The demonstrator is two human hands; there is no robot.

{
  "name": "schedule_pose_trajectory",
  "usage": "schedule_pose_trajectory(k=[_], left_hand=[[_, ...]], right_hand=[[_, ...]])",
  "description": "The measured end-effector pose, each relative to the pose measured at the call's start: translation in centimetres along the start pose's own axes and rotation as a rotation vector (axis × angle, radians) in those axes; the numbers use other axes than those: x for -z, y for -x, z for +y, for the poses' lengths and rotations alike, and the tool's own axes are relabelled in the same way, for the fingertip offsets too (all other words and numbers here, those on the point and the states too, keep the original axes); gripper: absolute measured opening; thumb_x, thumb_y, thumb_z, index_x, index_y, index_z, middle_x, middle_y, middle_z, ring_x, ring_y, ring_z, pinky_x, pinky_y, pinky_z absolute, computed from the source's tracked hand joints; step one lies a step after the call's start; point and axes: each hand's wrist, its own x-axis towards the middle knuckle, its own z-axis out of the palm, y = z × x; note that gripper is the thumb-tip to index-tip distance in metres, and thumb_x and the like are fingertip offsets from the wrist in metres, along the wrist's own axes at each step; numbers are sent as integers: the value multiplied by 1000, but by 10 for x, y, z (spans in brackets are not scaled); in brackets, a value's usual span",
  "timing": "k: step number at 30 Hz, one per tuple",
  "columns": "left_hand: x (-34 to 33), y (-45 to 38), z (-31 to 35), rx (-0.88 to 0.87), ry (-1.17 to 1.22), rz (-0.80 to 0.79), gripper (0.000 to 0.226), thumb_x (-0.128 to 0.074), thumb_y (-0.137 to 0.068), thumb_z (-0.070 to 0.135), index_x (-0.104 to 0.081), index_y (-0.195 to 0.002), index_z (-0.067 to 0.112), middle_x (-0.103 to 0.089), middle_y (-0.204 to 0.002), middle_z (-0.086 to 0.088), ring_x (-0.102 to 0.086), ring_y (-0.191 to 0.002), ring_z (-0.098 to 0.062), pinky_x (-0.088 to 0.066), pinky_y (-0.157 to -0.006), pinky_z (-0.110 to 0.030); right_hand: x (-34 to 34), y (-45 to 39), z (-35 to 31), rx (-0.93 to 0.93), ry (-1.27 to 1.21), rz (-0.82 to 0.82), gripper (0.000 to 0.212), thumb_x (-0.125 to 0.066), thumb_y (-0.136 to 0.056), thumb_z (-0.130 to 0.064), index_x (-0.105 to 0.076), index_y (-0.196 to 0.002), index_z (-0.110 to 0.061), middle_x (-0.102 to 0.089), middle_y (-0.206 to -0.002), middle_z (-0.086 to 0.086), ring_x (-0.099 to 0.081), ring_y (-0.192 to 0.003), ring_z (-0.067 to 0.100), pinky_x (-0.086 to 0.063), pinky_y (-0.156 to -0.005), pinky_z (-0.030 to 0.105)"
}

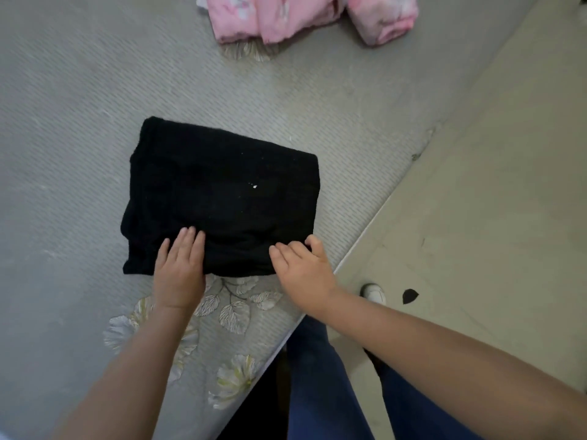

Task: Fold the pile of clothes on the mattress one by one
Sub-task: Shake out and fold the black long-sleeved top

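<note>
The black knit garment (222, 198) lies folded into a compact rectangle on the grey mattress (79, 106); left hand (179, 268) flat, fingers together; right hand (301, 268) fingers apart, seemingly pressing its edge. Pink folded clothes (286, 17) wait beyond.

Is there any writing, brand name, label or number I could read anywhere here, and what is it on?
None to read.
Black folded garment: only white specks, no lettering.
Pink folded clothes: pale printed figures, too blurred to tell, no words.
Mattress: flower and leaf pattern only.
</note>
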Motion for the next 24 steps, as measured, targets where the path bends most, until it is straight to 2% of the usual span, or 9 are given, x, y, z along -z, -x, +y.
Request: schedule_pose_trajectory(k=[2, 4, 6, 8, 10, 11, 13, 18, 24], left_hand=[[19, -13, 17, -84, -12, 35, 34, -56, -65, -17, -61, -99, -18, -64, -99, -32, -64, -89, -46, -45, -78, -62], [47, -31, 41, -187, -50, 46, 37, -37, -71, -7, -63, -95, -18, -66, -95, -30, -66, -84, -42, -48, -73, -60], [80, -58, 73, -271, -111, 46, 32, -50, -66, -14, -63, -95, -18, -66, -95, -31, -66, -83, -43, -48, -70, -59], [117, -94, 115, -338, -154, 43, 52, -65, -59, -19, -55, -110, -19, -58, -114, -32, -61, -100, -42, -45, -85, -55], [152, -133, 165, -464, -262, 50, 59, -47, -85, -5, -23, -139, -9, -25, -147, -22, -32, -135, -30, -19, -113, -38], [172, -150, 193, -503, -310, 15, 58, -35, -92, 2, -8, -144, -2, -10, -153, -16, -15, -141, -24, -4, -115, -32], [207, -184, 258, -539, -366, -7, 58, -26, -94, 6, 2, -145, 3, 0, -154, -12, -4, -143, -21, 5, -114, -29], [282, -246, 438, -682, -527, 82, 54, -20, -97, 10, 4, -145, 3, 5, -155, -12, 3, -143, -22, 6, -114, -39], [366, -305, 642, -799, -522, 260, 54, -18, -98, 10, 11, -143, 1, 11, -154, -13, 11, -142, -25, 10, -113, -35]], right_hand=[[20, -4, 30, -49, -43, 33, 29, -51, -67, -10, -75, -82, -12, -72, -76, -5, -65, -65, 8, -43, -86, 37], [44, -4, 70, -76, -17, 59, 40, -38, -69, -6, -75, -80, -12, -72, -75, -5, -66, -67, 8, -52, -82, 36], [66, 1, 116, -94, 40, 104, 39, -39, -69, -4, -75, -79, -10, -72, -74, -2, -67, -66, 10, -53, -78, 41], [89, 6, 166, -142, 92, 143, 43, -34, -68, -2, -75, -79, -8, -73, -76, 1, -67, -64, 12, -54, -75, 41], [115, 17, 221, -210, 152, 154, 45, -32, -67, -2, -75, -81, -7, -74, -82, 5, -68, -64, 14, -55, -72, 37], [127, 25, 249, -243, 168, 158, 45, -32, -67, -2, -75, -81, -6, -74, -83, 6, -68, -66, 15, -55, -71, 34], [154, 44, 308, -316, 177, 169, 42, -35, -68, -3, -74, -82, -3, -73, -85, 10, -69, -70, 17, -54, -67, 29], [216, 108, 458, -500, 253, 212, 41, -35, -73, -6, -73, -86, 2, -72, -90, 17, -70, -81, 27, -57, -65, 33], [300, 171, 631, -703, 366, 242, 44, -33, -72, -5, -71, -89, 5, -70, -94, 21, -68, -88, 33, -57, -70, 40]])
